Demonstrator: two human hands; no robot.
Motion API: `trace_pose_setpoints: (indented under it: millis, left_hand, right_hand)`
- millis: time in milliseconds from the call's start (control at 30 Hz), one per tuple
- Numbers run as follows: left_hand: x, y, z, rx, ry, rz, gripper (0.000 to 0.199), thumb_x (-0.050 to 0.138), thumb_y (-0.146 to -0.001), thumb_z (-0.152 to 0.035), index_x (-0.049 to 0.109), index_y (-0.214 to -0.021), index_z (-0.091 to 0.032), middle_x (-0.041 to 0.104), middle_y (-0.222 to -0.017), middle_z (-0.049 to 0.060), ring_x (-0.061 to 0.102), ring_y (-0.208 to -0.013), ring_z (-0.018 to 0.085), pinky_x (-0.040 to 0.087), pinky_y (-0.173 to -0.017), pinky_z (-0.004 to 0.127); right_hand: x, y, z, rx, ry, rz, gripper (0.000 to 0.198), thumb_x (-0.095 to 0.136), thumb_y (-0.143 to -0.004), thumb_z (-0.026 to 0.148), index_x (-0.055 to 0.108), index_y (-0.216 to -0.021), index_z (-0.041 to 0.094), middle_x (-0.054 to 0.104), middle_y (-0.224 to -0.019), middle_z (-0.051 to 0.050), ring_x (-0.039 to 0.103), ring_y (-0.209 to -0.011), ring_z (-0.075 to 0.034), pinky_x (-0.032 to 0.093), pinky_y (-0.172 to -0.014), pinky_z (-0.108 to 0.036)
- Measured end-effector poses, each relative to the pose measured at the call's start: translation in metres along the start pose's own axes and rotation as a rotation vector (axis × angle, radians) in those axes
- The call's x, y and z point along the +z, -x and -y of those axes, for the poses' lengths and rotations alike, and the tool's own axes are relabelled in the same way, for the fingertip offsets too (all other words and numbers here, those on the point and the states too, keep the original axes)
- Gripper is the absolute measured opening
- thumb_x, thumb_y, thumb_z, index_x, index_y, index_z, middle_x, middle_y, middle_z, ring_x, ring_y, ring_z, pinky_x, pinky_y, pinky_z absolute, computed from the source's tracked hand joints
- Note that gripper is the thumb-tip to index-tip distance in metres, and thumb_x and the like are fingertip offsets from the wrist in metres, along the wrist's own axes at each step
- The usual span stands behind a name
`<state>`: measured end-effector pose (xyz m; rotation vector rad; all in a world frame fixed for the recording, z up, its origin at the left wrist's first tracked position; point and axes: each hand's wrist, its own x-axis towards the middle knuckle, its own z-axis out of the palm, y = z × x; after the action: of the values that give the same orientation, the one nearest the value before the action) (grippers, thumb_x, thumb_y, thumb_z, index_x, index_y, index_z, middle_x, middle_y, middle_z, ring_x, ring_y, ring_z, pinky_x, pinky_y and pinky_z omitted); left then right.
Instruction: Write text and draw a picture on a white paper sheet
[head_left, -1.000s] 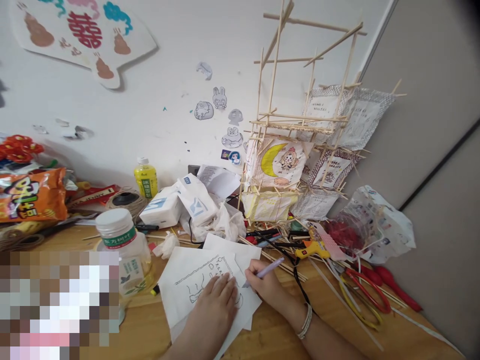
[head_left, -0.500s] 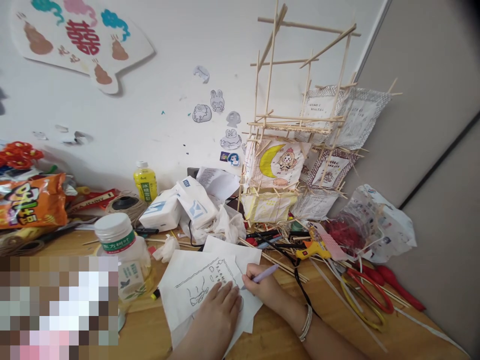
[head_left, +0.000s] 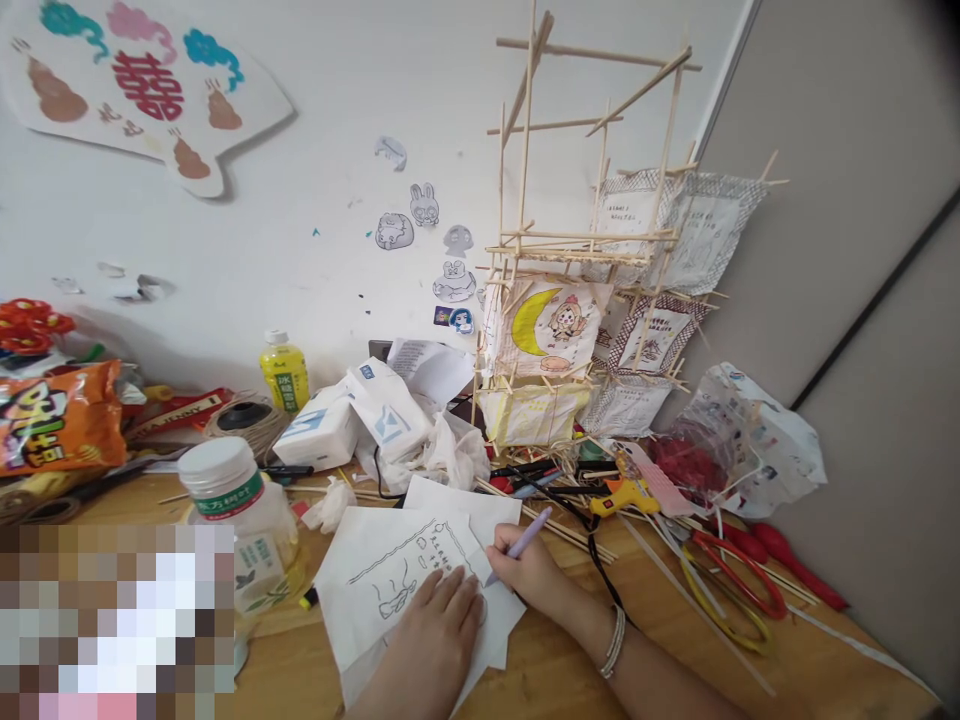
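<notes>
White sheets of paper (head_left: 349,560) lie overlapped on the wooden table, the top one carrying a line drawing, a border and handwritten characters. My left hand (head_left: 444,618) rests flat on this drawing, fingers stretched out, and covers part of it. In my right hand (head_left: 517,560) is a light purple pen (head_left: 534,528), gripped between the fingers with its tip down at the right side of the paper. A bracelet circles my right wrist.
A large clear jar (head_left: 255,545) stands left of the paper. Behind it are tissue packs (head_left: 386,405) and a stick frame with drawn panels (head_left: 547,325). A yellow glue gun (head_left: 622,495) and red-handled scissors (head_left: 739,575) lie to the right. Pixelation hides the lower left corner.
The pen stands more upright, its tip now visible against the paper. My left hand stays on the sheet. The view has shifted slightly.
</notes>
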<state>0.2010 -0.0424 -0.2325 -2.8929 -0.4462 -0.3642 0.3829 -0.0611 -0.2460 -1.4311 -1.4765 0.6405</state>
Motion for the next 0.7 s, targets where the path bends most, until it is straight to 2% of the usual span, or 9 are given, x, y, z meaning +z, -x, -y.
trace_pose_setpoints:
  millis: [167,367,567,700]
  left_hand:
    - [0.003,0.001,0.001,0.000,0.004,-0.032,0.025,0.046,-0.088,-0.013,0.057,-0.110,-0.015,0.057,-0.121,0.011,0.050,-0.112,0.027,0.036,-0.096,0.044]
    - [0.008,0.001,0.001,-0.028,0.013,-0.052,0.025,0.047,-0.088,-0.012,0.058,-0.110,-0.016,0.057,-0.120,0.009,0.049,-0.113,0.027,0.035,-0.095,0.044]
    - [-0.005,-0.002,0.003,-0.066,0.001,0.121,0.029,0.045,-0.089,-0.013,0.055,-0.116,-0.013,0.053,-0.125,0.011,0.045,-0.118,0.030,0.034,-0.097,0.047]
    - [-0.013,-0.004,0.003,-0.045,0.014,0.168,0.031,0.044,-0.089,-0.014,0.053,-0.119,-0.013,0.050,-0.128,0.012,0.044,-0.119,0.030,0.033,-0.098,0.047]
  right_hand:
    - [0.000,-0.001,-0.001,-0.006,0.029,0.015,0.027,0.046,-0.072,0.013,0.028,-0.054,0.020,0.027,-0.050,0.007,0.030,-0.049,-0.009,0.021,-0.045,-0.021]
    - [0.000,0.000,0.001,-0.013,-0.013,-0.054,0.025,0.044,-0.072,0.012,0.028,-0.055,0.020,0.029,-0.053,0.007,0.031,-0.051,-0.009,0.024,-0.047,-0.021]
    - [-0.001,0.004,0.003,0.032,-0.074,-0.043,0.023,0.044,-0.077,0.019,0.033,-0.057,0.021,0.034,-0.049,0.007,0.034,-0.047,-0.009,0.028,-0.046,-0.020]
    - [-0.001,0.004,0.006,-0.018,-0.013,0.005,0.023,0.045,-0.076,0.017,0.032,-0.057,0.020,0.033,-0.051,0.007,0.033,-0.049,-0.009,0.026,-0.046,-0.021]
